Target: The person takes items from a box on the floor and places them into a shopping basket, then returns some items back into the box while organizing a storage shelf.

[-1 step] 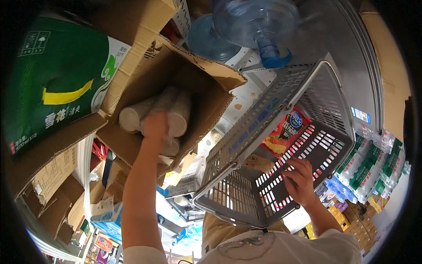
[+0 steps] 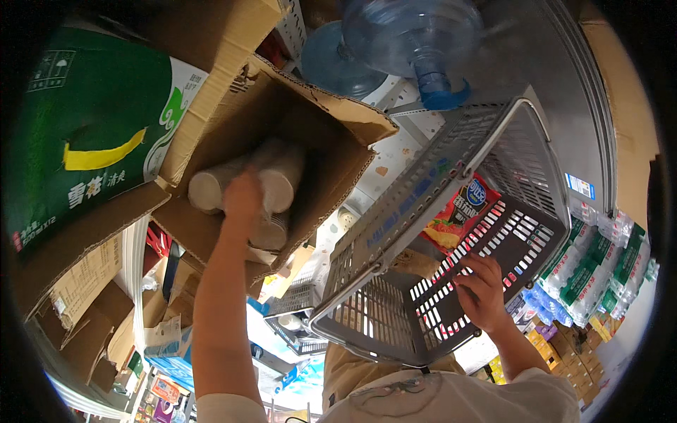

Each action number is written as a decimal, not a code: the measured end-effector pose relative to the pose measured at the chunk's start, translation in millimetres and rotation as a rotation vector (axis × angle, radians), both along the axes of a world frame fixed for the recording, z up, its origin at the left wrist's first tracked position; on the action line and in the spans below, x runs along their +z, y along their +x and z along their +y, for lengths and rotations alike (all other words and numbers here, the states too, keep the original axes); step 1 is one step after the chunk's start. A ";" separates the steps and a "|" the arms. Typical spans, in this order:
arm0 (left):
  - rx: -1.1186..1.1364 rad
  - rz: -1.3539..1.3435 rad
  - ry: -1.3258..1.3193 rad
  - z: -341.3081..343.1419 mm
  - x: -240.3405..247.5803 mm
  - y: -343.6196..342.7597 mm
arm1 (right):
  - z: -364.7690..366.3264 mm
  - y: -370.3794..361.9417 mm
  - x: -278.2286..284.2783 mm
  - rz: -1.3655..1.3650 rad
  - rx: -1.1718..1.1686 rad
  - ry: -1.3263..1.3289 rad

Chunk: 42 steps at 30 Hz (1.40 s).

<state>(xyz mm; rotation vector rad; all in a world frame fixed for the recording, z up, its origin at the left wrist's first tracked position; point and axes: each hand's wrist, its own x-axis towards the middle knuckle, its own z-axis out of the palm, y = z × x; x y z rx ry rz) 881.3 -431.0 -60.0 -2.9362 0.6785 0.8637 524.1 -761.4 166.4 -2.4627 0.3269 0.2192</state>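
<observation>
Grey slotted basket point(image 2: 384, 229), off-white cylinders point(image 2: 283, 189), red packet point(image 2: 457, 217), green-and-white carton point(image 2: 106, 106)

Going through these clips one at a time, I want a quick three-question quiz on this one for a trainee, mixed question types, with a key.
1. True or false: the left hand reaches into the box that holds the pale cylinders.
2. Which of these lies in the basket?
A) a large blue bottle
B) a red packet
C) a pale cylinder
3. Fill in: of the two hands, the one nearer the packet is the ____ hand.

Key:
1. True.
2. B.
3. Right.
</observation>
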 end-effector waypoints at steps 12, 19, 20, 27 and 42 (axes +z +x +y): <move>1.266 0.301 -1.216 -22.0 35.2 55.2 | 1.5 8.4 -10.4 0.092 -0.071 0.110; 1.073 0.582 -1.701 -62.1 52.6 50.4 | 3.4 4.2 -15.9 0.187 -0.036 0.107; 1.043 0.623 -1.721 -69.9 50.9 47.8 | 4.7 6.5 -17.3 0.189 -0.015 0.121; 0.861 0.594 -1.320 -102.0 8.3 51.0 | 13.3 10.1 -24.6 0.246 -0.036 0.168; -0.726 0.204 0.165 -38.6 38.6 -33.6 | -1.0 111.3 21.5 -0.044 0.256 0.168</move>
